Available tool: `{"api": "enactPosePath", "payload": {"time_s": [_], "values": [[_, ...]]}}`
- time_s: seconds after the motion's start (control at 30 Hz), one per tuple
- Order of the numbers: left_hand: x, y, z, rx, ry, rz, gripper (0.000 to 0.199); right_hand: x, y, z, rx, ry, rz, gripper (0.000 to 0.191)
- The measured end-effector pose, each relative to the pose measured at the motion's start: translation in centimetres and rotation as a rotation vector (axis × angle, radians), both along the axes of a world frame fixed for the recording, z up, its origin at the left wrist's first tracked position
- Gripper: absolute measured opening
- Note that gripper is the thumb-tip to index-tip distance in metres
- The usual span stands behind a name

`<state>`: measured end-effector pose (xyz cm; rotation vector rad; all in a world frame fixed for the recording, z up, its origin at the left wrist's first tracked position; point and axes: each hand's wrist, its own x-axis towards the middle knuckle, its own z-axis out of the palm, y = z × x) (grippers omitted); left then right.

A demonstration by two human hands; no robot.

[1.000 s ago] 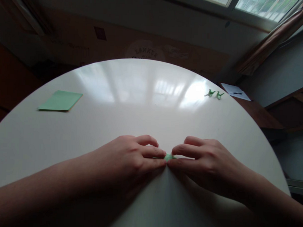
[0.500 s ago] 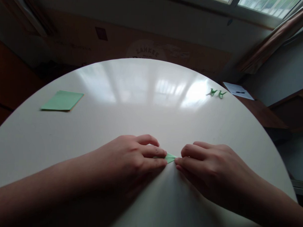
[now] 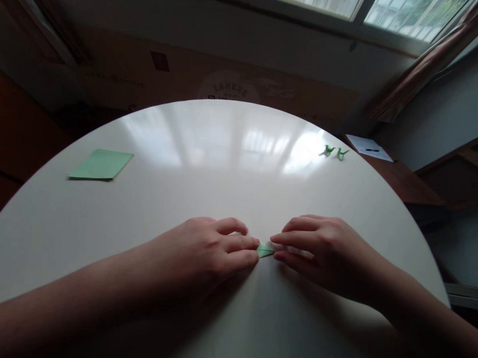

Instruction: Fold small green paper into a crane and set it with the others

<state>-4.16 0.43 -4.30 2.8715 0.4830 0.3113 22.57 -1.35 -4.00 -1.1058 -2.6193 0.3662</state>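
A small piece of folded green origami paper [image 3: 265, 250] lies on the table in front of me, its pointed end toward the right and a crease along its middle. My left hand [image 3: 217, 246] presses the paper down with thumb and fingertips, covering most of it. At the point, my right hand [image 3: 319, 244] has thumb and forefinger parted, one on either side of the tip. Whether those fingertips touch the paper I cannot tell.
A stack of green square paper [image 3: 102, 165] lies on the left of the round white table [image 3: 207, 193]. Two small green folded paper birds [image 3: 334, 152] stand near its right rim. Beyond that rim, a white sheet [image 3: 370, 147] with a pen rests on a brown surface.
My right thumb and forefinger, closed at the paper's tip before, have spread apart. My left hand stays on the paper. The view has shifted slightly.
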Motion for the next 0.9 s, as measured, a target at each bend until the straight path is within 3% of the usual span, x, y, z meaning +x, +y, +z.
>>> {"api": "enactPosePath", "payload": {"time_s": [0.23,0.47,0.57,0.63,0.73,0.9], "values": [[-0.1,-0.2,0.2,0.033,0.007,0.011,0.027,-0.9,-0.1,-0.6,-0.023,0.028,-0.014,0.014],[-0.3,-0.3,0.2,0.095,-0.064,0.030,0.022,-2.7,-1.0,0.9,-0.036,-0.074,-0.081,0.018],[-0.6,0.1,0.1,0.052,-0.212,0.184,0.022,-3.6,-1.3,1.7,-0.059,-0.147,-0.126,0.015],[-0.8,0.4,0.2,0.025,-0.187,0.262,0.024,-4.1,-1.3,2.2,-0.084,-0.188,-0.169,0.015],[-0.7,0.7,0.4,-0.060,-0.090,0.260,0.023,-4.8,-1.3,3.0,-0.141,-0.214,-0.238,0.016],[-0.3,0.6,0.4,-0.263,-0.161,0.310,0.017,-5.9,-1.3,3.9,-0.223,-0.179,-0.310,0.015]]}}
